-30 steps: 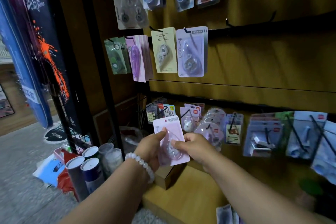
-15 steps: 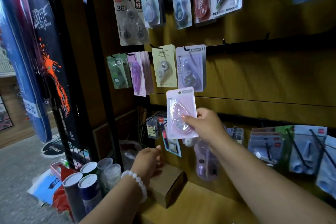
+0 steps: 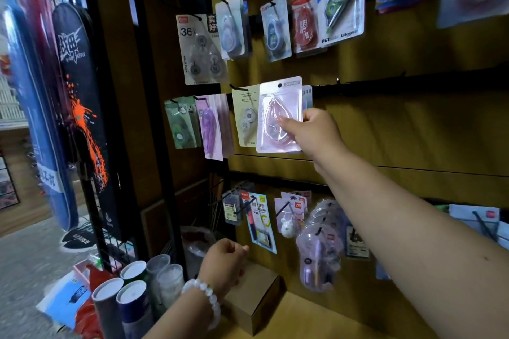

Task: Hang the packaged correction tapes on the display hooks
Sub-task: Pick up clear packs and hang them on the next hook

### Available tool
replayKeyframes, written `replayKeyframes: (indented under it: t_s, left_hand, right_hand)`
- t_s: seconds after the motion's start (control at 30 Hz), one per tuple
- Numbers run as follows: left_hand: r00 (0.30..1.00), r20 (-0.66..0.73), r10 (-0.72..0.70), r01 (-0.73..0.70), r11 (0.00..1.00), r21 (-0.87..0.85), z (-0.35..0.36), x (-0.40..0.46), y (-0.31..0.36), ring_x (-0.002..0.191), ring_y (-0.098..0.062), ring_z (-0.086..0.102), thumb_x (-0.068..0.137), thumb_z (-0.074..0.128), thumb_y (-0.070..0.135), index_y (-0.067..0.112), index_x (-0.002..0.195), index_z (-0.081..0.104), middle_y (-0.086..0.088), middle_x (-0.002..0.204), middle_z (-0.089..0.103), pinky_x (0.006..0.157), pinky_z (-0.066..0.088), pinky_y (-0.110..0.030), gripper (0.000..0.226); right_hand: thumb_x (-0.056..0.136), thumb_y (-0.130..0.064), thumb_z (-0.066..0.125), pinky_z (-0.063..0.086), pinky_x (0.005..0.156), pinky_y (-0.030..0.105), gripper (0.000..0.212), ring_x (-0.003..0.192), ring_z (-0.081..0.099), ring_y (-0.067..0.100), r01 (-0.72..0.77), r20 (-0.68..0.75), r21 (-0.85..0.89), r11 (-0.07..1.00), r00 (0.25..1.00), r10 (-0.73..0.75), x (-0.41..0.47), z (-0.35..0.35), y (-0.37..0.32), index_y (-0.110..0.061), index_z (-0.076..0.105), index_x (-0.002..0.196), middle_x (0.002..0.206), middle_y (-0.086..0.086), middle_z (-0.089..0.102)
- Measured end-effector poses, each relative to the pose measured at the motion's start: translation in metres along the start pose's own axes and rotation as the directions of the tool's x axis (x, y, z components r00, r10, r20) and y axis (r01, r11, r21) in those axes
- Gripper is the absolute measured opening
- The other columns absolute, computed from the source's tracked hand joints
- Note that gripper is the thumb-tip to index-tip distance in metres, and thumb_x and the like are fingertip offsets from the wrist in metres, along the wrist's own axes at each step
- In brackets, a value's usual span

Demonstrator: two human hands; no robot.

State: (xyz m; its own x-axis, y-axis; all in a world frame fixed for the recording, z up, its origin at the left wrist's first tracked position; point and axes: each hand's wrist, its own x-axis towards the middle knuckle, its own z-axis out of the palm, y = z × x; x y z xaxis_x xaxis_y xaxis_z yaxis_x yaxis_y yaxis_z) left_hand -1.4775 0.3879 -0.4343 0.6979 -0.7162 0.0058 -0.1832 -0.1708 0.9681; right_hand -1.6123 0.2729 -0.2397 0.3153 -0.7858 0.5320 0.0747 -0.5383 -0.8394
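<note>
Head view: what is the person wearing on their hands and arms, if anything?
Both forearms are bare, with no sleeves in view. The left hand has no glove or ring that shows; its wrist carries a bracelet of round, milky white beads. The right hand is also ungloved, with no watch or bracelet visible on that wrist.

Right of the yellow card, we see bare rail with two empty hooks; leftward, hanging packs crowd the rail closely.
</note>
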Motion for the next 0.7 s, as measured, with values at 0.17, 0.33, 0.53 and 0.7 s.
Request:
replayKeyframes:
  t_s: [0.17,0.33,0.53,0.7]
  left_hand:
    - [1.000,-0.003,0.005,-0.005,1.000,0.014,0.000,0.001,-0.001,0.047,-0.016,0.047,0.094,0.060,0.018,0.009,0.077,0.052,-0.004,0.056,0.051,0.047,0.038,-0.024,0.021]
    - [1.000,0.008,0.008,-0.008,1.000,-0.002,0.000,-0.001,-0.002,0.045,-0.016,0.045,0.093,0.061,0.016,0.009,0.077,0.052,-0.005,0.057,0.050,0.045,0.037,-0.023,0.020]
    - [1.000,0.018,0.005,-0.005,1.000,-0.004,0.003,-0.002,-0.001,0.041,-0.017,0.043,0.092,0.063,0.016,0.009,0.077,0.052,-0.005,0.055,0.050,0.043,0.035,-0.022,0.020]
    - [1.000,0.022,0.006,-0.007,1.000,0.015,0.002,-0.006,0.001,0.042,-0.016,0.044,0.093,0.062,0.017,0.009,0.078,0.052,-0.005,0.056,0.051,0.041,0.035,-0.022,0.020]
  right_hand:
    - [0.086,-0.031,0.070,0.059,0.082,0.043,0.019,0.088,0.070,0.022,-0.029,-0.025,-0.021,0.999,0.999,0.029,-0.004,0.002,0.006,-0.013,0.066,0.092,0.103,0.004,0.072]
    - [0.082,-0.036,0.070,0.058,0.082,0.049,0.020,0.085,0.070,0.026,-0.054,-0.073,-0.089,0.995,0.996,0.048,0.009,0.005,0.014,-0.019,0.062,0.077,0.094,0.004,0.073]
    - [0.081,-0.041,0.069,0.052,0.070,0.034,0.038,0.087,0.067,0.028,-0.130,-0.121,-0.223,0.966,0.987,0.105,0.030,0.008,0.031,-0.009,0.064,0.099,0.098,0.006,0.069]
    - [0.082,-0.044,0.066,0.054,0.072,0.038,0.040,0.086,0.067,0.029,-0.174,-0.079,-0.265,0.948,0.984,0.159,0.027,0.003,0.044,-0.009,0.062,0.102,0.097,0.008,0.068]
